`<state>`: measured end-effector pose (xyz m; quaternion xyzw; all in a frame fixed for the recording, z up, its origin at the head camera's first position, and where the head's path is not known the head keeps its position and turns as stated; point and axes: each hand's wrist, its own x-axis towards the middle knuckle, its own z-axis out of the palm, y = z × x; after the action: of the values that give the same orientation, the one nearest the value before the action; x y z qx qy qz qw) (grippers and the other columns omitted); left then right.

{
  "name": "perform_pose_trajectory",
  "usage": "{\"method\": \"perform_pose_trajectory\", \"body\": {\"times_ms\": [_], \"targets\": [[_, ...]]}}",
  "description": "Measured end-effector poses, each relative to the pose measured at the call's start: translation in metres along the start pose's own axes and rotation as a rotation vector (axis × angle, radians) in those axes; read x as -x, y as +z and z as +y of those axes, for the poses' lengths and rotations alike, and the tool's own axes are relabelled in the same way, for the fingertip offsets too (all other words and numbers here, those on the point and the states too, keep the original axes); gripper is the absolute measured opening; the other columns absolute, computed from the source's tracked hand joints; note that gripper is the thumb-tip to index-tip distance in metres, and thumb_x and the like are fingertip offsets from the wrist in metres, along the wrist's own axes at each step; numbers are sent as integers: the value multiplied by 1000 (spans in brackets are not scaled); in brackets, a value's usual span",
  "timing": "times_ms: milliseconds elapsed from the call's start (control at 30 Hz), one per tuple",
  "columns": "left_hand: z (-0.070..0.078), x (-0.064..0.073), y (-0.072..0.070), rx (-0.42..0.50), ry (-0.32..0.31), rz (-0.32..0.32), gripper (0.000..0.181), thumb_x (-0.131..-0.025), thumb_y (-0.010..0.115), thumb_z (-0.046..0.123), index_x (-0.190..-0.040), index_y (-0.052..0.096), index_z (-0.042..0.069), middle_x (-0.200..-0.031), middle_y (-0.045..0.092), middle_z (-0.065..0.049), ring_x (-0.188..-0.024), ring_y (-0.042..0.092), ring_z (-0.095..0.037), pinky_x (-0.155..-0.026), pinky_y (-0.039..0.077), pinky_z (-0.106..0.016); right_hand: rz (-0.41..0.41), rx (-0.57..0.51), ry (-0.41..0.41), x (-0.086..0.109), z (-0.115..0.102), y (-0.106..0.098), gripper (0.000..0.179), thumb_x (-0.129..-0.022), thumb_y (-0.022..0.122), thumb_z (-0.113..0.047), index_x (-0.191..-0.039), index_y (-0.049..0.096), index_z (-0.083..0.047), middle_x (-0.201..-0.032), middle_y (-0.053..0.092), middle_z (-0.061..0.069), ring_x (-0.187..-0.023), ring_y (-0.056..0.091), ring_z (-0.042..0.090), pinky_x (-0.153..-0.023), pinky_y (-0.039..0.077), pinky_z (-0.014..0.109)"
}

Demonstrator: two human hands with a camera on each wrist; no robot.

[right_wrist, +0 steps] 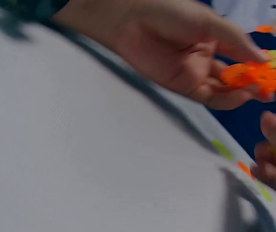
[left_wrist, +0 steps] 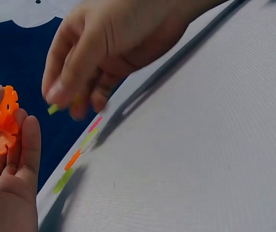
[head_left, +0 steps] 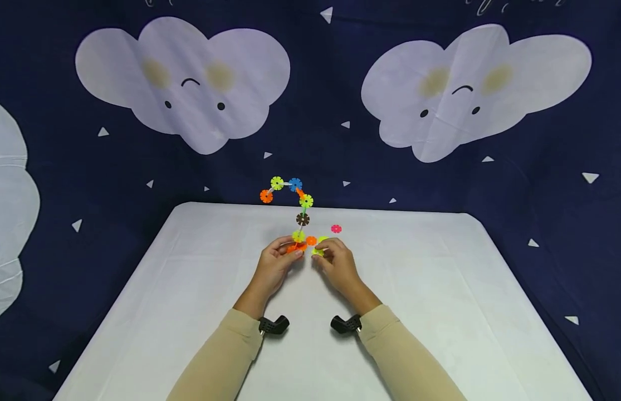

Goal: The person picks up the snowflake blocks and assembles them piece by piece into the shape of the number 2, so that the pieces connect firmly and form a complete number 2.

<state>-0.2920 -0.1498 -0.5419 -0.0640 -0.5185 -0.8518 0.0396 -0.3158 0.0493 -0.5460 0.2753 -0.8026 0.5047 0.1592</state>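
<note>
Two bare hands work near the centre of the head view, above a white table (head_left: 440,312). The left hand (head_left: 274,267) grasps orange discs (left_wrist: 6,123) between thumb and fingers, at the lower end of a hooked chain (head_left: 306,201) of notched discs. From there the chain rises past a brown disc (head_left: 299,220) to a blue disc (head_left: 293,182), then bends toward the upper left, ending in an orange disc (head_left: 266,196). Just right of centre, the right hand (head_left: 342,269) pinches a yellow-green disc (head_left: 317,252), apart from the chain. Beyond it lie a loose orange disc (head_left: 311,240), a yellow-green piece (head_left: 322,239) partly hidden by fingers, and a pink disc (head_left: 336,229).
</note>
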Motion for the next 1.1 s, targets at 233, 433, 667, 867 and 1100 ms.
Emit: {"method": "perform_pose_trajectory", "body": {"times_ms": [233,433,667,867,1100], "targets": [[0,1,-1,-44,-27,-62,40,-92,67,-21,-130,61,-11,-119,72,-19,-104,72,-23,-92,60,-35,44,-438,29,4,-12,-21,19,-86,80,15,-104,75,10,-121,67,25,-107,68,33,-89,60,28],[0,3,0,-49,-35,-99,38,-90,67,-23,-124,68,-6,-117,72,-17,-105,72,-23,-92,60,-34,-10,-527,32,6,-16,-26,24,-88,76,19,-111,73,13,-126,66,27,-112,67,30,-93,59,31],[-1,3,2,-50,-23,-117,38,-90,67,-25,-121,70,-3,-116,73,-16,-105,72,-23,-91,61,-35,-20,-522,-18,9,-13,-27,30,-87,75,20,-116,72,13,-124,69,27,-111,69,33,-92,60,36],[1,4,2,-47,-14,-137,41,-89,66,-27,-125,70,-7,-120,72,-18,-108,71,-25,-91,61,-36,-1,-479,-97,9,-17,-26,33,-83,76,24,-114,71,14,-121,70,27,-107,70,42,-91,60,42],[2,5,2,-75,-21,-131,42,-87,68,-28,-126,68,-12,-113,73,-18,-101,73,-24,-85,63,-34,12,-399,-203,8,-26,-24,35,-73,76,34,-106,69,21,-111,70,35,-99,68,53,-84,61,53]]}}
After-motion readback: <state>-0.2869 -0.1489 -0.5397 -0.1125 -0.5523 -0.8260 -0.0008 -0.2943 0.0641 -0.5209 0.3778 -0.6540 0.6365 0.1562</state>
